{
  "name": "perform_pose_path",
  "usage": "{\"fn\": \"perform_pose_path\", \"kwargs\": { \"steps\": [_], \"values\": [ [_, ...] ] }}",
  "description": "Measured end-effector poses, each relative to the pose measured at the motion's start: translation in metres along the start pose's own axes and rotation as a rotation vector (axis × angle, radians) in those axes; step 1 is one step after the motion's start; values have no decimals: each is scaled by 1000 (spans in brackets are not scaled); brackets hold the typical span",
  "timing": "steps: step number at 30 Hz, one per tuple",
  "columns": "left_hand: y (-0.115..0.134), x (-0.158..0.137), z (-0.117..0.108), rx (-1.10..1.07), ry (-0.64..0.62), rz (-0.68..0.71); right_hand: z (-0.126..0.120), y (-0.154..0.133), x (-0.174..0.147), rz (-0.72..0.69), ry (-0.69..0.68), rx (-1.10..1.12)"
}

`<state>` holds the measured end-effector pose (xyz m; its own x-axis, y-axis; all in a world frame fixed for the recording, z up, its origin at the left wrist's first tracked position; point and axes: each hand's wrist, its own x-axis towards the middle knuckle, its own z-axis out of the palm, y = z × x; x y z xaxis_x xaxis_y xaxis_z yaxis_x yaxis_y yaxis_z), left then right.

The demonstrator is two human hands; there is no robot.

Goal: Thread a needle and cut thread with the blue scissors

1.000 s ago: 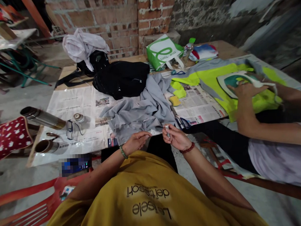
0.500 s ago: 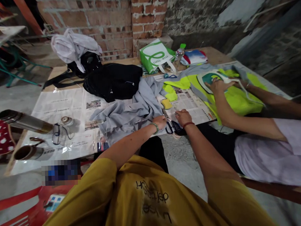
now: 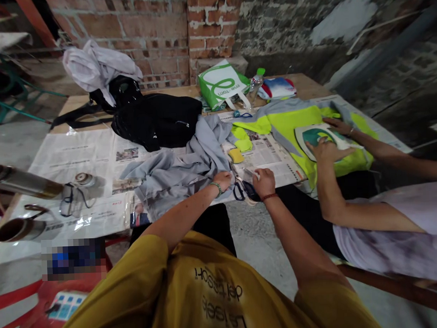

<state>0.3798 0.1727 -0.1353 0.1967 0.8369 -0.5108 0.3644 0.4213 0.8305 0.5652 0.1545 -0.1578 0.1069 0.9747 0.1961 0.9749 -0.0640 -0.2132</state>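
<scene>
My left hand, with a green bracelet, is closed on the right edge of a crumpled grey cloth. My right hand, wearing a red bracelet, is closed in a pinch. A thin, pale, pointed thing sticks out of its fingers, too small to name. Between my hands lie scissors with dark handles, near the table's front edge. Just beyond them sits a yellow sponge-like block on the newspaper. My fingertips are partly hidden.
On my right a co-worker presses a green-and-white iron onto a yellow-and-grey garment. A black bag, a green-white bag and a bottle stand farther back. To the left are a flask, glasses and a cup.
The view has shifted slightly. The co-worker's iron has moved nearer over the yellow garment. My hands stay close together by the scissors, and the pale thing at my right fingers shows more clearly.
</scene>
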Motion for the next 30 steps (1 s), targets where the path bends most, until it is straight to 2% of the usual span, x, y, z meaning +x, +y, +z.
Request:
{"fn": "perform_pose_path", "kwargs": {
  "steps": [3, 5, 8, 12, 15, 17, 22, 26, 28, 30],
  "values": [
    [0, -3, -2, -101, -6, -16, 0, -18, -29, -153, -77, 20],
    [-2, -5, -4, -182, -6, -14, 0, -31, -43, -147, -159, -34],
    [-3, -7, -5, -276, -8, -14, -5, -41, -50, -63, -241, -114],
    [0, -7, -6, -336, -3, -21, -18, -32, -47, -41, -299, -167],
    [2, -6, -6, -358, 5, -13, -29, -24, -46, -28, -451, -231],
    [2, -6, -6, -378, 8, -10, -33, -21, -49, -30, -504, -281],
    [-2, -4, -6, -416, 2, -14, -31, -20, -58, -109, -462, -325],
    [-4, -3, -6, -425, 9, -7, -29, -13, -57, -79, -508, -202],
    [-5, -3, -6, -428, 7, 0, -32, -2, -57, -34, -583, -5],
    [-5, -3, -7, -432, 5, 7, -37, 12, -60, 86, -715, 330]
  ]
}}
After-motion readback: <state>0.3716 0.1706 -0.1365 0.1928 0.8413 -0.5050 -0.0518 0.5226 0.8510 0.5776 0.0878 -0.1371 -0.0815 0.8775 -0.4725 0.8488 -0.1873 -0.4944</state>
